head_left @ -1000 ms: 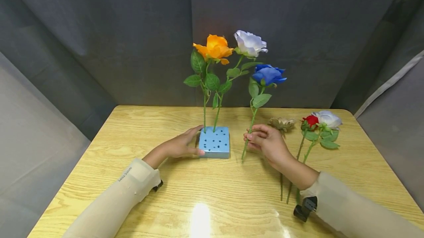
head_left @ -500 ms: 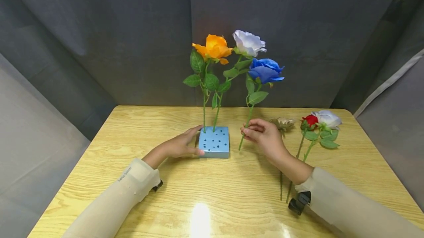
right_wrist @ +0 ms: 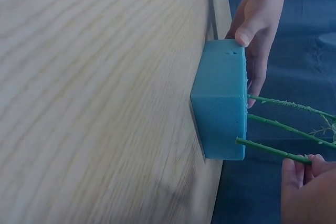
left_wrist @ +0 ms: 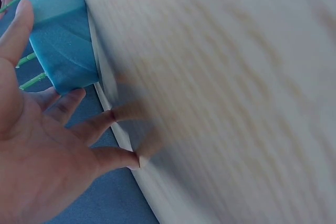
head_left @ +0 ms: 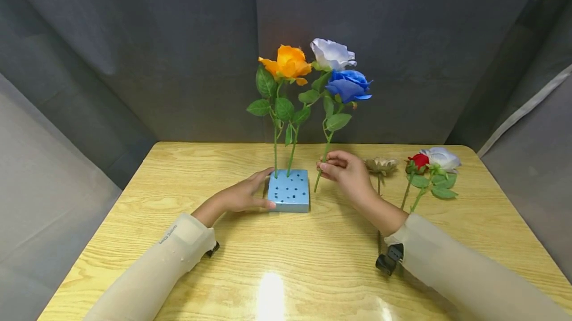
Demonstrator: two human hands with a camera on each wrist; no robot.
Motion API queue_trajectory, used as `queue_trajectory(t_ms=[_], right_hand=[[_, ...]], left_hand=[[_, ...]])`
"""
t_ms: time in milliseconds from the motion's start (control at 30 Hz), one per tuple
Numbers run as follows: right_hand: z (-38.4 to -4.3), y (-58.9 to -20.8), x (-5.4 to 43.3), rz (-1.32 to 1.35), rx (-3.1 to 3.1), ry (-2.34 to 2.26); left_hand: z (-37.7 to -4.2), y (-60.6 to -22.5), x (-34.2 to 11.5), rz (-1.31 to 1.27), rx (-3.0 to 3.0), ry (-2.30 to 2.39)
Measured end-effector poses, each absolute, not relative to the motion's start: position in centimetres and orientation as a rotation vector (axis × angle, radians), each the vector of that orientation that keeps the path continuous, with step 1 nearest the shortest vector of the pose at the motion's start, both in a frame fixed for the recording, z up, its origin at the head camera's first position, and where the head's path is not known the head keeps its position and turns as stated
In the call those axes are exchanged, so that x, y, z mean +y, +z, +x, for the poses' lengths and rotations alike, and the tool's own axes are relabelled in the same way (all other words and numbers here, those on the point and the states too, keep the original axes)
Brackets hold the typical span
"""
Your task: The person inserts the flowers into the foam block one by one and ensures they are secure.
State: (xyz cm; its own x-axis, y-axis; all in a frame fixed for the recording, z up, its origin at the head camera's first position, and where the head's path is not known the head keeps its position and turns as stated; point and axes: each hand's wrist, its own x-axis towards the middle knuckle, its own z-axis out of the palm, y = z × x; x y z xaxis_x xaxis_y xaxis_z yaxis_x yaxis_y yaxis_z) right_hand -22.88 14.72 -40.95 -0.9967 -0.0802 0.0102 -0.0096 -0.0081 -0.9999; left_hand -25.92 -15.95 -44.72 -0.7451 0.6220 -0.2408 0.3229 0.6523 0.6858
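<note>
A light-blue foam block [head_left: 288, 193] dotted with holes sits on the table. An orange rose [head_left: 288, 62] and a white rose [head_left: 331, 54] stand in its back part. My left hand [head_left: 243, 195] holds the block at its left side, thumb at the front corner and fingers toward the back. With thumb and fingertips, my right hand [head_left: 350, 174] pinches the stem of a blue rose [head_left: 348, 85]. That rose leans slightly right, and its bare stem end [right_wrist: 241, 141] hangs off the table near the block's right side, seemingly apart from it in the right wrist view.
To the right, a dried-looking beige flower [head_left: 381, 166], a red rose [head_left: 418, 162] and another white rose [head_left: 441, 159] lie on the wooden table [head_left: 232, 271]. My right forearm passes over their stems. A dark grey curtain [head_left: 201, 52] hangs behind the table.
My right hand has moved left and toward the back with the blue rose, bringing its stem nearer the block. The left hand and the block have stayed put.
</note>
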Motion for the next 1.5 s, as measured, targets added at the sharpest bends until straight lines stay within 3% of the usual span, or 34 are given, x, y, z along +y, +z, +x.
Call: queue_trajectory(t_ms=[1500], right_hand=[[-26.4,-41.4,11.7,-0.218,2.286,-2.217]], left_hand=[[-26.1,-45.0,-15.7,0.745,2.419,0.858]])
